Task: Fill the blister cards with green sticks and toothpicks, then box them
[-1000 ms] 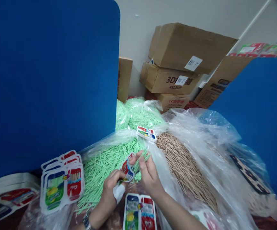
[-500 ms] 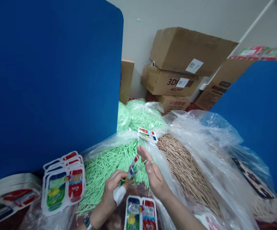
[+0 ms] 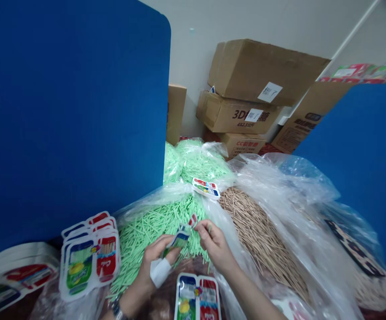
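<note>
My left hand [image 3: 156,255] is closed around a small printed twin pack [image 3: 179,238], tilted up over the green sticks [image 3: 146,233]. A white piece [image 3: 159,272] lies against the base of this hand; what it is I cannot tell. My right hand [image 3: 216,244] is closed at the pack's upper right edge, with a bit of green stick [image 3: 209,228] showing among its fingers. Below both hands lies a filled Cola and lemon pack [image 3: 198,298]. Another pack [image 3: 206,188] rests on the plastic bag behind them.
A stack of filled packs [image 3: 89,262] stands at left, beside a pile of white-edged packs [image 3: 16,278]. Brown sticks [image 3: 263,240] lie in an open plastic bag [image 3: 299,195] at right. Blue partitions [image 3: 73,111] flank both sides. Cardboard boxes [image 3: 243,113] are stacked behind.
My right hand's fingers, stretched out before, have curled in at the pack's edge. The pack in my left hand has tipped over towards the right and shows more of its face.
</note>
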`<state>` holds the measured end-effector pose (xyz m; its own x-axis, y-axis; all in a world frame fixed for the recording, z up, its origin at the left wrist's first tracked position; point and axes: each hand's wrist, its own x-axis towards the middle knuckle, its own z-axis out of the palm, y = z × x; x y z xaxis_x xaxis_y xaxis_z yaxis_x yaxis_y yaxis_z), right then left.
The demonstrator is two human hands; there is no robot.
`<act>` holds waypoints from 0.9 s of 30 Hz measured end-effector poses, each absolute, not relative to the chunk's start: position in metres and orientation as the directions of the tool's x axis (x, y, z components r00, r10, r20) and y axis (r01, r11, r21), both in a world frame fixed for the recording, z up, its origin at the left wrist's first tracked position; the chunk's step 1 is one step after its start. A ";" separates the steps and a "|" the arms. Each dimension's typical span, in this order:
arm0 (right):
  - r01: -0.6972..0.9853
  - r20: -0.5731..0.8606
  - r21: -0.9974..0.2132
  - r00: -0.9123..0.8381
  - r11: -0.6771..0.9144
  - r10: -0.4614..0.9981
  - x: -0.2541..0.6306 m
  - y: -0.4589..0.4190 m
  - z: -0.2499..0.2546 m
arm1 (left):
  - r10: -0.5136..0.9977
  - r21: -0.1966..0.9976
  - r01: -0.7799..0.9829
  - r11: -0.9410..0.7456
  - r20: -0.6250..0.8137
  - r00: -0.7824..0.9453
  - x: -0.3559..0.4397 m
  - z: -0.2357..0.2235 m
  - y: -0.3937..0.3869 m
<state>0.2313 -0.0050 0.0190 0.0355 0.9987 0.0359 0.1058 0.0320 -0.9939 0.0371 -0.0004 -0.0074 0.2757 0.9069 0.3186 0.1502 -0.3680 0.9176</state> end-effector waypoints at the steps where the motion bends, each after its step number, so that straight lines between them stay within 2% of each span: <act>1: 0.119 0.055 -0.992 0.062 0.047 0.997 0.229 -0.005 0.018 | 0.922 0.931 0.162 -0.326 0.275 0.271 0.038 -0.009 0.000; 4: 0.036 0.011 -0.999 0.095 0.007 0.995 0.226 0.001 0.016 | 0.951 0.962 0.141 -0.235 0.198 0.238 0.038 -0.016 -0.001; 7: -0.079 -0.104 -0.991 -0.030 -0.106 0.994 0.225 0.007 0.011 | 0.962 0.984 0.062 -0.169 0.150 0.228 0.035 -0.019 -0.001; 9: -0.057 -0.050 -0.997 -0.016 -0.050 0.999 0.224 0.007 0.010 | 0.966 0.994 -0.005 -0.112 0.110 0.234 0.034 -0.017 -0.001; 12: 0.082 0.108 -0.991 0.042 0.104 0.993 0.222 0.002 0.014 | 0.981 0.997 -0.071 -0.030 0.042 0.189 0.034 -0.014 0.001; 15: 0.154 0.116 -0.982 0.031 0.109 0.993 0.218 -0.002 0.019 | 0.987 0.999 -0.049 0.009 -0.001 0.160 0.036 -0.014 0.002; 23: 0.179 0.059 -0.982 0.015 0.056 0.998 0.211 -0.005 0.008 | 0.986 0.999 0.013 -0.040 0.037 0.160 0.034 -0.009 0.000; 27: 0.186 0.067 -0.980 -0.001 0.066 0.998 0.211 -0.008 0.007 | 0.991 0.983 0.172 -0.065 0.042 0.130 0.031 -0.006 -0.004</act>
